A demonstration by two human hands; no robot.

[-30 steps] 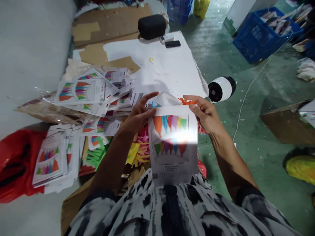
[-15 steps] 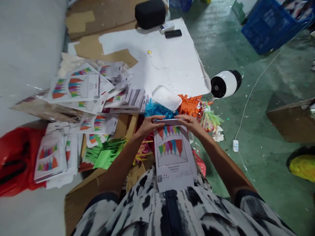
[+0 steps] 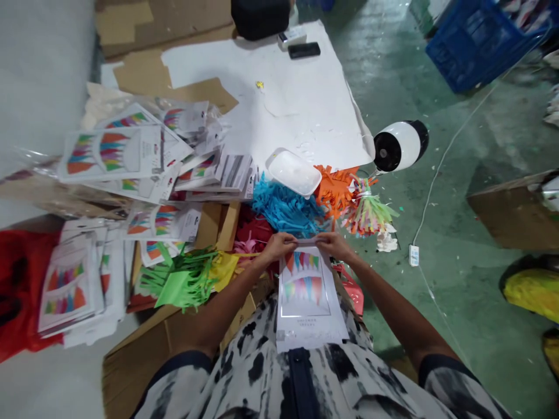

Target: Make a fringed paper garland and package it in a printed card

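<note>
A flat tassel bunting packet (image 3: 305,285), printed with rows of coloured tassels, rests against my lap with its lettering upside down to me. My left hand (image 3: 280,245) pinches the left part of its far edge, thumb and fingers closed. On the right part of the same edge, my right hand (image 3: 334,245) is closed too. The edge between them appears folded into a narrow strip. Just beyond my hands lie blue paper tassels (image 3: 286,206) and a white plastic tray (image 3: 294,172). Orange tassels (image 3: 335,189) and a multicoloured tassel bundle (image 3: 369,210) sit to their right.
Finished-looking printed packets (image 3: 113,154) are heaped at the left, beside a red bag (image 3: 26,279). Green tassels (image 3: 179,276) lie left of my left forearm. A black phone (image 3: 304,50) is on the white sheet (image 3: 301,105). A blue crate (image 3: 476,52) stands on the floor.
Both hands have come down toward my lap with the packet's far edge, uncovering more of the blue tassels. They still grip that edge. The whole view has shifted slightly.
</note>
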